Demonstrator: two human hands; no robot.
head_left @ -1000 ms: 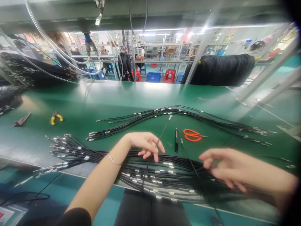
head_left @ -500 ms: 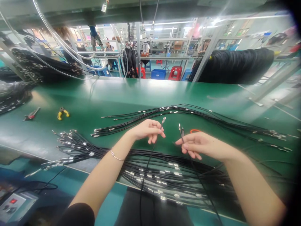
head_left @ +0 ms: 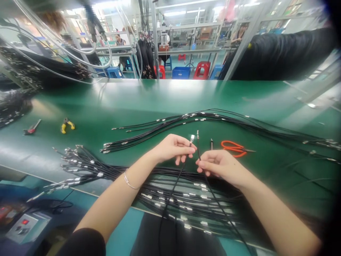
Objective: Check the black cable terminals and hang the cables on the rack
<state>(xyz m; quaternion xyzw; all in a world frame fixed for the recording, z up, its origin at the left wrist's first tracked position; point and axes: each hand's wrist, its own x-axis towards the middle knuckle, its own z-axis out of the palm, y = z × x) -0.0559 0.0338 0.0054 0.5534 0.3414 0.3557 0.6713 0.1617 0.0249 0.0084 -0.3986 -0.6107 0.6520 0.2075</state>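
Observation:
Between thumb and fingers, my left hand (head_left: 179, 148) pinches a black cable (head_left: 176, 185) just below its metal-tipped end (head_left: 192, 138), which points up. My right hand (head_left: 217, 163) grips another black cable end (head_left: 198, 142), its thin metal terminal upright beside the first. The two ends stand close together, slightly apart. Both cables hang down across a thick bundle of black cables (head_left: 183, 199) with white labels, lying along the front of the green table. Behind my hands lies a second, thinner cable bundle (head_left: 157, 126).
Orange-handled scissors (head_left: 234, 146) and a dark pen-like tool (head_left: 211, 144) lie beyond my right hand. Yellow-handled pliers (head_left: 67, 125) and a red-handled tool (head_left: 32, 128) rest at the left. A control box (head_left: 28, 227) stands below the table; people sit in the background.
My hands have come together, bringing the two cable ends side by side; the right hand moved left and now pinches its cable more closely. The scissors have come into view, and the camera has shifted.

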